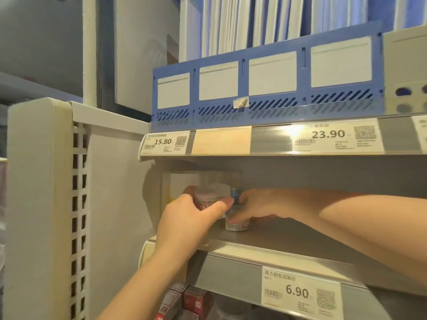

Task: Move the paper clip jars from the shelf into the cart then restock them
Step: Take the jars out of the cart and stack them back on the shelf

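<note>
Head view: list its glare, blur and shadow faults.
Head view: glare whites out the price rail beside the 23.90 tag; the jars sit in dim shadow below it, soft with blur; the blue organizer above is smeared; the wide-angle lens bows straight edges.

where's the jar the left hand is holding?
Head view, left of centre: the jar is gripped by the left hand at the left end of the middle shelf, beside a second jar in the right hand.
</note>
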